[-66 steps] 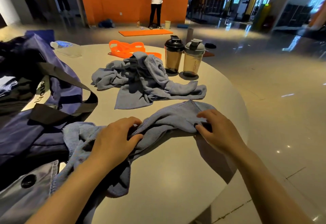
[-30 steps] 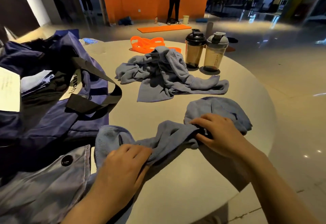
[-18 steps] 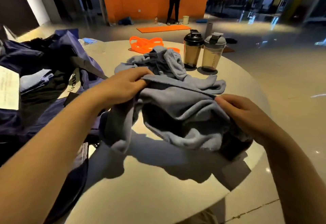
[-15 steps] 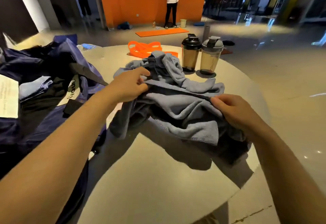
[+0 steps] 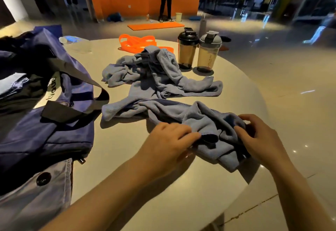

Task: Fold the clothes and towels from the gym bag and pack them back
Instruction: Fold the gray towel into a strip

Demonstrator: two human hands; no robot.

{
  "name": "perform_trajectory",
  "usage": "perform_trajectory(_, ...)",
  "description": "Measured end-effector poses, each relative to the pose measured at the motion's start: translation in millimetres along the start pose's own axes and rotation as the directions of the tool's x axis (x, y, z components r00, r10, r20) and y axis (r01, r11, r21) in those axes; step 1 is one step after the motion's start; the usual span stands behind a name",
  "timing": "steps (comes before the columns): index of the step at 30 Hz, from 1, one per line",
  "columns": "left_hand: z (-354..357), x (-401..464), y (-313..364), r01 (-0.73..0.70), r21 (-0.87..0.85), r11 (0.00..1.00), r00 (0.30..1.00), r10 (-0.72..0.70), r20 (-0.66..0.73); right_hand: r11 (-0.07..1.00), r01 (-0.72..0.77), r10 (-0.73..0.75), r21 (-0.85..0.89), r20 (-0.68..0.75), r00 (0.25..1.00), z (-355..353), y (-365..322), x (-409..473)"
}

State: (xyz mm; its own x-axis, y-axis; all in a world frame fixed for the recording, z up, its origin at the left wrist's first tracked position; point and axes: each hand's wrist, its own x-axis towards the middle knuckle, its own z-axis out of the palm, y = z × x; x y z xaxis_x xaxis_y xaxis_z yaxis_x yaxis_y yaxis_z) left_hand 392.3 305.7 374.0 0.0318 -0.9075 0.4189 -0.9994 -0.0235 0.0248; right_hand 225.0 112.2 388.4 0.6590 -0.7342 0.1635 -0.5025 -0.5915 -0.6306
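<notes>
Nearby, 2 shaker bottles (image 5: 198, 50) with dark dregs; both hands (image 5: 169, 140) pinching the crumpled towel (image 5: 163, 110).

1 head-worn view looks forward and down, close over the round table (image 5: 127, 158).

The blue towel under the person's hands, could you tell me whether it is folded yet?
Not folded. The blue towel lies crumpled and twisted across the table, bunched where the left hand and right hand grip it.
</notes>
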Motion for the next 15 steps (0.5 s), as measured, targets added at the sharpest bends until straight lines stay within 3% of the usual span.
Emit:
perform_trajectory(6,-2,0,1,0.038,-0.022,0.999,0.992,-0.04,-0.122,0.96,0.145,-0.149,0.238,-0.004,0.989,-7,-9,-14)
perform_trajectory(9,-29,-20,-14,0.143,-0.127,0.982,0.969,-0.165,-0.185,0.895,0.187,-0.178,0.404,-0.061,0.982,-13,-23,-11)
perform_trajectory(12,-55,-31,-47,0.331,-0.195,0.923,0.872,-0.378,-0.31,0.802,0.171,-0.126,0.572,-0.118,0.985,-11,-34,7)
perform_trajectory(15,-56,-31,-81,0.497,-0.245,0.832,0.755,-0.554,-0.351,0.836,0.118,-0.05,0.536,-0.138,0.989,6,-34,26)
